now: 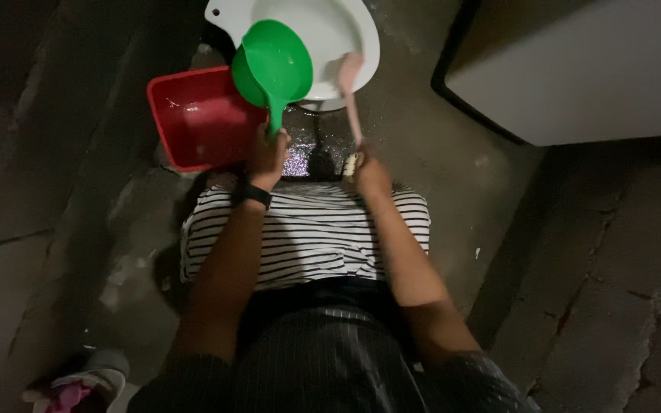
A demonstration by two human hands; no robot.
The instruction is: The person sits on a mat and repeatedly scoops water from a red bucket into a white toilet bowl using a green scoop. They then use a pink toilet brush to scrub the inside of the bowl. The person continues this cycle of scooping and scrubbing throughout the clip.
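My left hand [268, 151] grips the handle of a green plastic scoop [273, 67], held tilted above a white basin [346, 23] and beside a red square tub [200, 118]. A dark band sits on that wrist. My right hand [369, 170] holds a pink long-handled brush [351, 84] whose head reaches into the white basin's near rim. Below both hands lies a black-and-white striped cloth [307, 237] spread over my lap or the floor; which, I cannot tell.
The floor is rough wet concrete [453, 160], with a glistening patch between the hands. A large white box-like object [583, 69] stands at the upper right. A sandal with a pink strap [78, 386] lies at the lower left.
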